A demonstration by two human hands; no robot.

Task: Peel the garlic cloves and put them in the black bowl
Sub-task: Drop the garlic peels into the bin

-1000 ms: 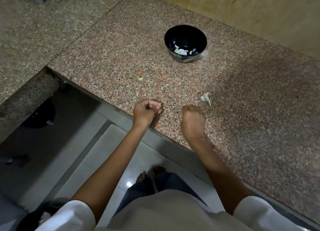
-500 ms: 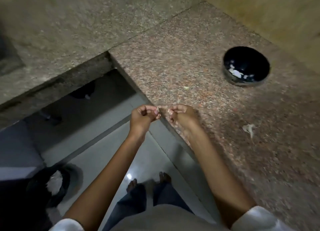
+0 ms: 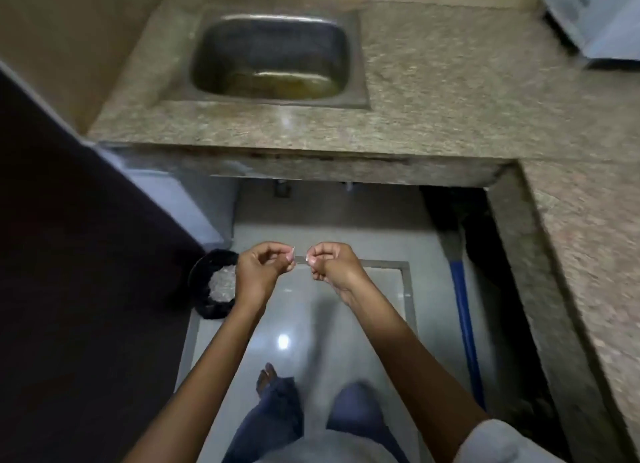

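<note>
My left hand [image 3: 261, 272] and my right hand [image 3: 329, 265] are held side by side over the tiled floor, away from the counter. Both have their fingers pinched shut. A tiny pale scrap, which looks like garlic skin, shows at the fingertips of each hand. The fingertips of the two hands are close together but apart. The black bowl and the garlic cloves are out of view.
A bin [image 3: 214, 286] with a black liner stands on the floor just left of my left hand. A steel sink [image 3: 277, 57] is set in the counter ahead. The granite counter [image 3: 588, 254] runs along the right, with a blue pole [image 3: 464, 317] leaning below it. A dark door [image 3: 69, 289] fills the left.
The view has swung left from the counter with the bowl to the sink and floor. Both hands have lifted off the counter edge and now hang over the floor near the bin.
</note>
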